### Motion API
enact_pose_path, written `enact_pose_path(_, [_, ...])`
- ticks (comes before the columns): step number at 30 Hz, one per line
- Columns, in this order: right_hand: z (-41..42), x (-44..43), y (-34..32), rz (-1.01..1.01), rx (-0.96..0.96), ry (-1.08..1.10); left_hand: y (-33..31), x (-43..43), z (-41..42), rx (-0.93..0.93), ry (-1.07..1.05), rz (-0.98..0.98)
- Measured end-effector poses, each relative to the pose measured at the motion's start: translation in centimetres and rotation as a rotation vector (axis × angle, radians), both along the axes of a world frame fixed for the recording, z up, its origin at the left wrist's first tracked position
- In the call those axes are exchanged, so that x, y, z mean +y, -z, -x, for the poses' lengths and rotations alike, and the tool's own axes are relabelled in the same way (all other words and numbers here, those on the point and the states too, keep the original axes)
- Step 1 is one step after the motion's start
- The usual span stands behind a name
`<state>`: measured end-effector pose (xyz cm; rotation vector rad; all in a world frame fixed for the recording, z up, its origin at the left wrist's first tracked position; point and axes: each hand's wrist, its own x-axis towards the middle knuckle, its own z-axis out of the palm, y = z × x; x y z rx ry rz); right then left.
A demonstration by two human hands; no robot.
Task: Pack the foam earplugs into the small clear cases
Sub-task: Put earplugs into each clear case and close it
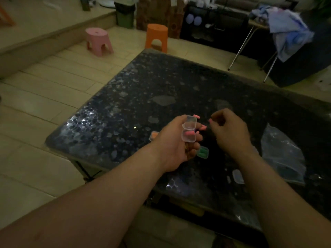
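Clear case (188, 136), pink earplug (190, 134) seemingly inside, held by left hand (172, 147).

One wide-angle camera, worn on the person's head, looked forward and down along both forearms, near the dark table (179, 83), with the pink stool (98, 41) far beyond near the top edge.

Dark speckled table (179, 83), orange-filled case (153, 136), green-filled case (203, 152), empty case (237, 176), plastic bag (283, 154)
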<state>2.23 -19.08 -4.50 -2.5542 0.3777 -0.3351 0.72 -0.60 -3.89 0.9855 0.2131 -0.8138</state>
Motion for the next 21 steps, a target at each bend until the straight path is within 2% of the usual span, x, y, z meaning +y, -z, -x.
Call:
enact_pose_path(4, [3.2,1.9,-4.6,-0.163,-0.1,-0.247,0.2,-0.4,-0.5,0.009,0.011,0.011])
enact_pose_path(8, [5.7,3.3,-5.6,-0.059,0.025,-0.462,0.4,-0.7,-0.5,0.027,0.014,0.044])
enact_pose_path(11, [6.1,3.3,-5.4,0.117,0.041,-0.517,0.5,-0.5,-0.7,0.04,0.011,0.084])
enact_pose_path(14, [6.0,3.3,-5.3,0.187,0.006,-0.536,0.7,-0.4,-0.9,0.049,0.004,0.092])
enact_pose_path(18, [5.7,3.2,-4.5,0.181,-0.036,-0.544,0.7,-0.5,-0.9,0.024,0.021,0.089])
enact_pose_path(21, [5.6,2.8,-4.1,0.09,-0.063,-0.534,0.8,-0.4,-1.1,0.026,0.015,0.081])
